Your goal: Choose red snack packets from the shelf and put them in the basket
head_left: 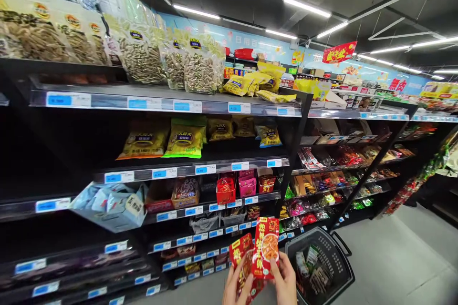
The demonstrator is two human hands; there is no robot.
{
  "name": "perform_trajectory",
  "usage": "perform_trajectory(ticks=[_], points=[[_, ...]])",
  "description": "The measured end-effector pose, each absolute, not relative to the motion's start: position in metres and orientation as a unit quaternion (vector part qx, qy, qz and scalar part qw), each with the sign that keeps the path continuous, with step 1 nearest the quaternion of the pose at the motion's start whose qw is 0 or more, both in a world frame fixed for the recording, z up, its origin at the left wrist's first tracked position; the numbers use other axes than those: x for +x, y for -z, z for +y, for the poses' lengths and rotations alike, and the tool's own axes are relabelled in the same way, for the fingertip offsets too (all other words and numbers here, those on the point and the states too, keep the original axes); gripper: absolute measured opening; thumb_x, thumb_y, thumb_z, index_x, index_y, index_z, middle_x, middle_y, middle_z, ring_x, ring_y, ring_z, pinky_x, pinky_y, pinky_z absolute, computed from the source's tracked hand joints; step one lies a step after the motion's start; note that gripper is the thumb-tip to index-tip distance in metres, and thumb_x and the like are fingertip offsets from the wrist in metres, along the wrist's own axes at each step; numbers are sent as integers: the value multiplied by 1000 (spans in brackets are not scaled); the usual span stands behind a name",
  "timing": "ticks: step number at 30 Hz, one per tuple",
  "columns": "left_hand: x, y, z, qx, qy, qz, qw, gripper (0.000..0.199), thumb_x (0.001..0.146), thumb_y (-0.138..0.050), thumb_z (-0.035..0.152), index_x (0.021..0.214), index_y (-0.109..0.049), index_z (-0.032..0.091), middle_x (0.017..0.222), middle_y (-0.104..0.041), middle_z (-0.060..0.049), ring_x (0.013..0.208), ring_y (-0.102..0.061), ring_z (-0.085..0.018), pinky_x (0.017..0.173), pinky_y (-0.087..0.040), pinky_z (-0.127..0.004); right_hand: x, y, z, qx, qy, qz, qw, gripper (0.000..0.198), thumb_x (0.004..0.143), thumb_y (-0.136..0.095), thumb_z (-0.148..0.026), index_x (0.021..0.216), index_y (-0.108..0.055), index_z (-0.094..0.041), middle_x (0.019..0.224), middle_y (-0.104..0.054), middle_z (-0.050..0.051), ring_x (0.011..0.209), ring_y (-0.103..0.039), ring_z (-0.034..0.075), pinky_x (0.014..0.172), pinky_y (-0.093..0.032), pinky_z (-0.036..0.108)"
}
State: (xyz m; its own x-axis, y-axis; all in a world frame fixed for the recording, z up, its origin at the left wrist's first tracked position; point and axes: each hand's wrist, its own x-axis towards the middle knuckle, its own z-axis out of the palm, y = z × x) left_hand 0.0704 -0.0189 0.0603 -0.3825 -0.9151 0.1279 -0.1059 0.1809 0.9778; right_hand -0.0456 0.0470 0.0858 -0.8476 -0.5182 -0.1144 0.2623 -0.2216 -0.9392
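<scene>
Low in the view, my left hand (235, 286) is closed around a red snack packet (242, 250) with food pictured on its front. Beside it my right hand (285, 279) pinches a second red snack packet (265, 248), printed with yellow lettering and a bowl of food. The second packet partly overlaps the first, and more red packaging shows beneath, its number hidden by the fingers. To the right of my hands, a black shopping basket (336, 243) holds several packaged items and stands by the floor.
A shelf (214, 100) with bagged sunflower seeds (143, 55) runs along the left. Below are yellow snack bags (184, 138) and a light-blue box (110, 207) jutting out from its shelf. More shelving (358, 114) continues right, beside the grey tiled floor (400, 257).
</scene>
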Motion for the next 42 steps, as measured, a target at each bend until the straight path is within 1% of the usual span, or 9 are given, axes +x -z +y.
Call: perform_trajectory(ticks=[3,7,10,14,17,26,32,37,42], points=[[67,-58,-24,362,501,-691,375,54,87,-63,47,134,-69,21,142,-61,-15,140,-51,-35,111,-50,-42,-48,-95,55,-147,762,574,261,53,62,-93,-51,94,-71,-15,98,-77,13,90,-73,30,80,-62,37],[63,-65,-26,312,437,-772,341,52,87,-66,34,138,-66,24,146,-57,-15,135,-56,-32,106,-54,-38,-49,-102,65,-105,759,576,284,59,59,-94,-44,106,-71,-17,111,-76,15,96,-72,32,80,-62,41],[62,-71,-23,268,406,-799,352,46,92,-58,27,137,-66,26,149,-54,-14,135,-57,-30,108,-52,-39,-47,-100,71,-79,752,582,299,49,55,-93,-36,97,-74,-16,101,-78,12,93,-72,32,85,-60,43],[68,-72,-15,223,428,-815,321,52,88,-67,27,140,-64,25,147,-55,-13,134,-57,-30,110,-52,-40,-40,-100,77,-29,765,526,370,30,55,-80,-24,83,-74,-16,86,-78,7,80,-71,27,77,-60,37],[75,-69,-8,232,436,-815,304,63,79,-77,25,141,-63,25,147,-55,-13,133,-58,-32,108,-53,-42,-34,-101,82,33,783,483,389,36,51,-74,-19,86,-74,-15,87,-78,7,77,-72,26,71,-59,34],[90,-60,2,250,462,-814,250,73,73,-82,27,143,-61,28,153,-48,-11,139,-51,-35,106,-55,-41,-27,-98,89,88,794,414,437,60,72,-82,-56,113,-73,-14,111,-77,15,103,-74,33,85,-62,44],[93,-53,4,289,451,-789,301,43,91,-54,18,129,-73,29,143,-59,-6,127,-63,-25,105,-55,-33,-24,-96,86,59,795,416,438,65,70,-82,-64,111,-73,-14,110,-77,13,106,-73,32,93,-58,45],[96,-44,3,312,446,-772,328,38,90,-52,17,116,-79,25,131,-67,-9,117,-68,-23,99,-57,-28,-26,-101,82,13,791,424,442,67,74,-75,-71,111,-74,-15,111,-76,14,109,-70,34,95,-55,47],[93,-46,11,322,552,-712,292,37,84,-58,23,113,-80,22,132,-67,-11,116,-68,-27,96,-58,-32,-54,-121,85,-37,795,417,439,76,81,-58,-80,127,-67,-19,122,-72,14,112,-68,33,95,-54,47]])
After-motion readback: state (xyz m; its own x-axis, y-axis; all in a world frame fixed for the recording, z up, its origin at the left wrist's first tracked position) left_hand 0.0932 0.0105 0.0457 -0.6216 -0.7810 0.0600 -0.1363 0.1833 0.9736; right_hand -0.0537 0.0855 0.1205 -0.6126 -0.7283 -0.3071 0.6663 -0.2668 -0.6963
